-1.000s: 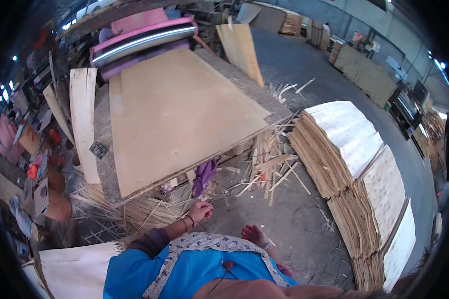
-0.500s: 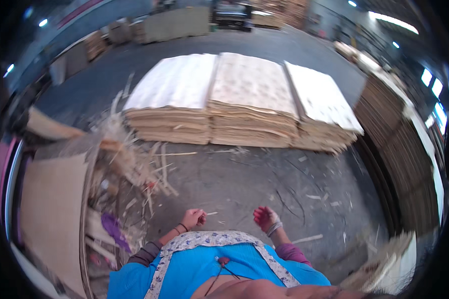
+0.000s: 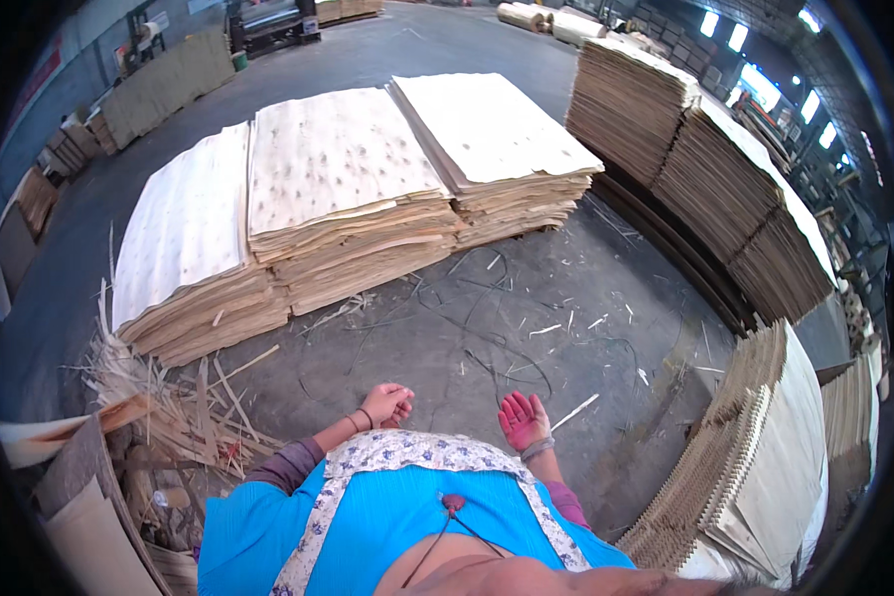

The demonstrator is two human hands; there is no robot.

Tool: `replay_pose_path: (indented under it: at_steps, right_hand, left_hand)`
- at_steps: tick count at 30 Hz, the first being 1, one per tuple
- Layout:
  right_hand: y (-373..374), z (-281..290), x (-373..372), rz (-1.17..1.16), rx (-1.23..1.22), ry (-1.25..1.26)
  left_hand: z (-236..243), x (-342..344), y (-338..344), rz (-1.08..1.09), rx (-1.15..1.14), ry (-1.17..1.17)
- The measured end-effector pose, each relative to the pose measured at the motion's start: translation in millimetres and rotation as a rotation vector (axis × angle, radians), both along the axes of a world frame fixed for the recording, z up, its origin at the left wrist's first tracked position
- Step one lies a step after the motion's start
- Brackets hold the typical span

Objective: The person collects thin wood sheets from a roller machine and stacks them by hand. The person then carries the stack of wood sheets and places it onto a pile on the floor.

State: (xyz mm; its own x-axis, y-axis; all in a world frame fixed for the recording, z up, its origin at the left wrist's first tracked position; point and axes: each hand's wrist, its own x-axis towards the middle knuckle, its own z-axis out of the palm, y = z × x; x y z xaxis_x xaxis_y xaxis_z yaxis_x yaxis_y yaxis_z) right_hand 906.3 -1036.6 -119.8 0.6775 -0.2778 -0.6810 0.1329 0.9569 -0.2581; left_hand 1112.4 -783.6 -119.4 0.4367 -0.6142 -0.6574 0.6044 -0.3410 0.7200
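My left hand [image 3: 387,405] hangs in front of my apron [image 3: 397,455], its fingers loosely curled with nothing showing in them. To its right, my right hand [image 3: 524,419] is open, palm turned up, its fingers reddish and a grey band round the wrist. Neither hand touches anything. Ahead on the floor lie three stacks of wood veneer sheets side by side: a left stack [image 3: 189,223], a middle stack [image 3: 343,159] with dark knots, and a right stack [image 3: 492,129].
Tall veneer stacks [image 3: 666,129] line the right side on dark rails [image 3: 666,248]. A veneer stack with jagged edges [image 3: 735,467] stands close at the lower right. Splintered wood strips [image 3: 169,397] and boards [image 3: 94,526] lie at the left; scraps [image 3: 576,409] dot the concrete floor [image 3: 407,338].
My view has swung to the right, so the three stacks have moved left and closer, and more of the right-hand stacks shows. My right hand has opened out, palm more upward.
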Motion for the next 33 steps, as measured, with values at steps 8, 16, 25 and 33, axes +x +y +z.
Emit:
replay_pose_path:
  at_steps: [8, 16, 25, 33]
  right_hand:
    - [26, 59, 67, 0.100, 0.036, -0.072]
    - [-2, 99, 225, 0.380, -0.151, -0.130]
    - [-108, 73, 431, 0.543, -0.362, -0.044]
    - [-201, 8, 673, 0.797, -0.962, 0.160]
  left_hand:
    - [51, 44, 35, 0.076, -0.078, 0.036]
    - [82, 139, 63, 0.396, -0.010, 0.081]
    - [93, 212, 54, 0.640, 0.013, 0.268]
    - [58, 305, 15, 0.991, 0.134, 0.312]
